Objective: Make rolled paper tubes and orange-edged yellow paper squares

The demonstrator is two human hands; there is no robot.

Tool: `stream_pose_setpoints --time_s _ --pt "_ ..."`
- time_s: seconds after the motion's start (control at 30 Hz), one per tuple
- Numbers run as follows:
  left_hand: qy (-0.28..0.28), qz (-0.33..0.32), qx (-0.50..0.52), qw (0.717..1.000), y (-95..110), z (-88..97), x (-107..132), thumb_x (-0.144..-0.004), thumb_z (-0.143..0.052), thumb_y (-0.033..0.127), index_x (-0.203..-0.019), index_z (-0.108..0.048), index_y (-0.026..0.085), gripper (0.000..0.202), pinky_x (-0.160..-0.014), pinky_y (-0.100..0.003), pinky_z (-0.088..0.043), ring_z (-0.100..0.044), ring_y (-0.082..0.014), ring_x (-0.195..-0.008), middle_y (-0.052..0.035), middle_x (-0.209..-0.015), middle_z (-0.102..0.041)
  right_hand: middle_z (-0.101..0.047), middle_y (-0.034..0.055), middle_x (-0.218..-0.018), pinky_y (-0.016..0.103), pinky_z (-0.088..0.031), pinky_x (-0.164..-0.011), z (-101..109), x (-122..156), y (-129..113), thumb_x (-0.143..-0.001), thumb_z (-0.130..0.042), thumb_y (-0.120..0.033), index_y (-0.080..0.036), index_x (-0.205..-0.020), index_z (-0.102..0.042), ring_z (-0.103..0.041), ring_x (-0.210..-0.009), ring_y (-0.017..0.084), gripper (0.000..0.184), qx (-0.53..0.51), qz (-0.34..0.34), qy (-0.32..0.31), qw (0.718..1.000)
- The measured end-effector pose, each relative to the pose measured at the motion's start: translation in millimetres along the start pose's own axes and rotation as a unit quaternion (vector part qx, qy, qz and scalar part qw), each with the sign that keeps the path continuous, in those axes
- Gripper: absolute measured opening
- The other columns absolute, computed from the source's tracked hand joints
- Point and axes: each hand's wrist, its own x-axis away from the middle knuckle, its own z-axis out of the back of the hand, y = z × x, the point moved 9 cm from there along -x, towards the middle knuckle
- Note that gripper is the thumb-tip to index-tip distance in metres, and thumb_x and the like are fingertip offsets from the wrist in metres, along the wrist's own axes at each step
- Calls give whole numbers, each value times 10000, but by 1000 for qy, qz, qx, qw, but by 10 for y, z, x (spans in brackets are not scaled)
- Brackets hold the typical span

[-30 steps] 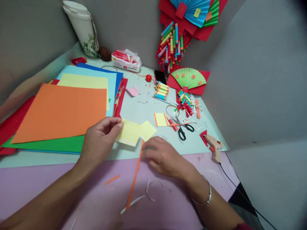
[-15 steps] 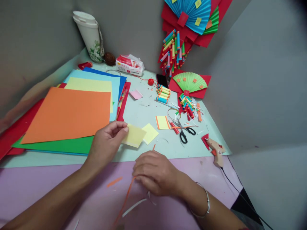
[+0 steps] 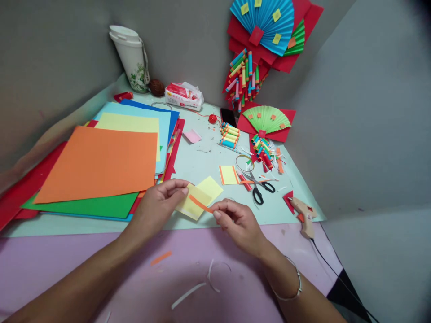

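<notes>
Between thumb and fingers, my left hand (image 3: pixel 160 204) pinches a small pale yellow paper square (image 3: pixel 188 210) by its upper left corner. My right hand (image 3: pixel 240 222) grips one end of a short orange paper strip (image 3: pixel 199 204), whose other end lies over the square's face; whether they touch I cannot tell. Partly behind the held square, a second yellow square (image 3: pixel 213 188) rests on the table. Beyond my right hand is a yellow square with orange edges (image 3: pixel 230 175), beside a red paper roll (image 3: pixel 245 182) and black-handled scissors (image 3: pixel 258 186).
Coloured sheets, orange (image 3: pixel 101 166) on top, lie at the left. A glue gun (image 3: pixel 305 215) with a cord rests at the right. Farther back stand a white cup (image 3: pixel 133 63), a tissue pack (image 3: pixel 184 96) and a green paper fan (image 3: pixel 266 119). Paper scraps (image 3: pixel 188 294) lie in front.
My right hand has risen from the near table and now holds the orange strip over the yellow square. My left hand, still pinching the square, has shifted slightly right and nearer.
</notes>
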Motion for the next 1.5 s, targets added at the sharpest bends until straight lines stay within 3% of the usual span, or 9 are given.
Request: stream_pose_setpoints --time_s 0.27,0.63,0.8,0.9,1.03,1.17,1.33,1.5 --pt "-43 24 2 999 -65 -95 43 -767 -681 476 -927 -719 230 296 -585 -244 -471 -642 -160 -625 25 -717 -721 -582 -16 -660 233 -405 -549 32 -48 162 -869 -626 -341 -188 -829 -668 -473 -589 113 163 -5 -44 22 999" --pt "-23 -8 -42 999 30 -55 54 -761 -671 472 -873 -754 254 259 -680 -255 -507 -679 -178 -741 16 -807 -760 -546 -34 -625 228 -351 -523 25 -49 169 -855 -639 -299 -190 -854 -694 -424 -550 98 122 -28 -42 24 998" --pt "-1 -54 -81 995 98 7 34 -753 -679 469 -851 -773 253 255 -710 -278 -492 -658 -189 -802 -11 -914 -757 -547 -14 -693 245 -392 -541 74 -65 53 -823 -691 -289 -206 -780 -713 -473 -584 109 95 11 8 54 998" --pt "5 -42 -68 997 88 41 32 -737 -695 485 -871 -787 246 290 -706 -282 -489 -658 -201 -822 -24 -938 -766 -578 32 -868 256 -432 -563 129 -63 -9 -828 -697 -297 -224 -800 -743 -504 -639 114 91 48 50 80 994" --pt "5 13 -57 998 50 53 60 -714 -715 464 -911 -802 243 308 -569 -240 -441 -594 -149 -603 21 -631 -703 -598 80 -1096 255 -473 -603 97 -65 19 -834 -706 -280 -225 -830 -747 -569 -732 122 69 47 54 53 996" --pt "-7 44 -45 998 22 17 73 -721 -709 438 -963 -794 218 338 -452 -221 -350 -441 -102 -420 80 -393 -515 -614 87 -1110 251 -490 -619 70 -63 40 -830 -710 -243 -221 -818 -743 -617 -807 143 42 32 47 42 997" --pt "-37 74 35 996 -68 -81 45 -671 -752 392 -932 -772 183 336 -637 -253 -518 -658 -146 -585 0 -614 -747 -645 75 -1076 246 -494 -599 51 -70 36 -831 -697 -220 -215 -804 -735 -611 -724 117 47 29 43 39 998" --pt "-42 112 81 989 -139 -135 59 -643 -792 359 -898 -753 187 310 -732 -261 -555 -733 -162 -677 -17 -714 -791 -665 64 -1039 247 -494 -599 29 -66 47 -836 -687 -218 -213 -806 -726 -616 -731 121 50 27 45 39 998"
